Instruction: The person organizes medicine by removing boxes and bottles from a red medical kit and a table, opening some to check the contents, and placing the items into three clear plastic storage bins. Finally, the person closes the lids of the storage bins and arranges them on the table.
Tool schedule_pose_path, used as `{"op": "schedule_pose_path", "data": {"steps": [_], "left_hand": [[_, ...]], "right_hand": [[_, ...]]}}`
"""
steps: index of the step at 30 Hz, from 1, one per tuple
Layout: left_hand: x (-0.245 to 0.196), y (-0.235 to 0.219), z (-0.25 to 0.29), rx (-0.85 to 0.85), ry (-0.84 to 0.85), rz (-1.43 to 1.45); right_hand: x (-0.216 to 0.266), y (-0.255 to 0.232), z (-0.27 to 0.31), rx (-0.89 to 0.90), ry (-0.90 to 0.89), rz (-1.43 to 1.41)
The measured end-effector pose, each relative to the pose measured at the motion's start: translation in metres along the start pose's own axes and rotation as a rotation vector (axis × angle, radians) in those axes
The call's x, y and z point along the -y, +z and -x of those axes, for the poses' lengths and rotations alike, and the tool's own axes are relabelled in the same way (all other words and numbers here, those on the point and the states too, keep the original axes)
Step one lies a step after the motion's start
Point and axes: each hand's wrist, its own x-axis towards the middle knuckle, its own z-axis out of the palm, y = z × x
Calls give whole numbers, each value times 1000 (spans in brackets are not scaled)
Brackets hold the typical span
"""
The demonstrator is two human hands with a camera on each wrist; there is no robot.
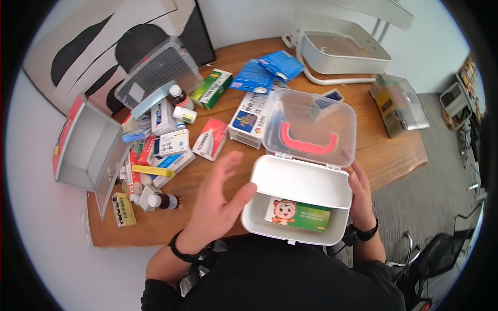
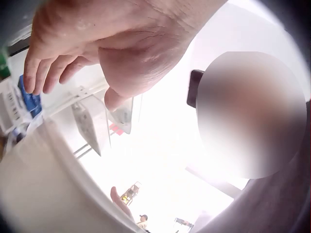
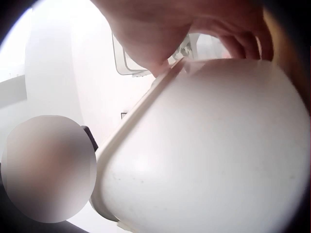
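Currently, left hand (image 1: 220, 207) holding fingers wide; right hand (image 1: 361, 199) gripping white plastic lidded box (image 3: 209, 145). Flat green-and-white cardboard carton (image 1: 303, 215) lying inside.

The case (image 1: 267, 235) sits directly before me at the near edge of the bench (image 1: 397, 155), between my left grip (image 1: 219, 203) on its left and my right grip (image 1: 362, 198) at its right side. A printed box (image 1: 306, 216) lies inside, in the near part; the lid (image 1: 314, 109) leans back behind. Left of the lid stands a carton (image 1: 248, 119), with flat packets (image 1: 252, 76) farther back. A slim box (image 1: 211, 139) lies left of the carton, and a heap of boxes (image 1: 174, 143) farther left, between it and an open bin (image 1: 101, 140). Right of the lid, well apart, a container (image 1: 399, 106) stands near the bench's right edge.
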Motion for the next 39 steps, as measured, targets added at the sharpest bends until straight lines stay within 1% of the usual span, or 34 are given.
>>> {"op": "schedule_pose_path", "data": {"steps": [1, 2, 4, 5, 6, 7, 8, 9, 11, 12, 14, 15, 17, 19, 24, 26, 29, 31, 34, 37, 39], "left_hand": [[13, 7, 3, -1, -54, 92], [19, 14, 2, -18, -56, 95], [25, 23, -1, 68, -180, 375], [25, 25, -4, 55, -178, 378], [24, 26, -7, 107, -214, 429], [24, 28, -9, 162, -251, 479], [25, 30, -9, 165, -226, 463], [26, 34, -9, 166, -227, 464], [30, 38, -6, 166, -178, 515], [30, 40, -4, 162, -199, 542], [29, 42, 1, 136, -187, 507], [29, 42, 2, 135, -165, 483], [26, 40, 8, 124, -153, 491], [22, 36, 14, 125, -108, 465], [20, 16, 35, 92, -125, 425], [23, 8, 42, 51, -105, 379], [26, -5, 49, 14, -83, 391], [30, -12, 55, -28, -85, 363], [30, -20, 58, -64, -102, 362], [33, -23, 61, -93, -109, 375], [34, -25, 63, -67, -120, 418]], "right_hand": [[5, 3, 1, 1, 28, 12], [9, 4, 2, -2, 57, 29], [13, 5, 2, 17, 75, 27], [15, 6, 2, 18, 90, 16], [16, 11, 2, 26, 91, 19], [17, 18, 3, -20, 83, 33], [16, 21, 5, -68, 75, 47], [15, 21, 8, -69, 76, 47], [10, 22, 9, -135, 95, 14], [8, 25, 10, -117, 106, 6], [11, 29, 13, -148, 91, -26], [10, 31, 13, -127, 101, -31], [7, 34, 15, -171, 40, 69], [6, 39, 16, -141, 33, 63], [0, 55, 12, -85, 51, 95], [-1, 65, 7, -52, 47, 80], [-2, 80, -4, 14, 69, 103], [-7, 90, -10, 4, 63, 78], [-2, 102, -20, 64, 137, 81], [-5, 97, -31, 125, 178, 129], [-8, 98, -35, 145, 181, 127]]}}
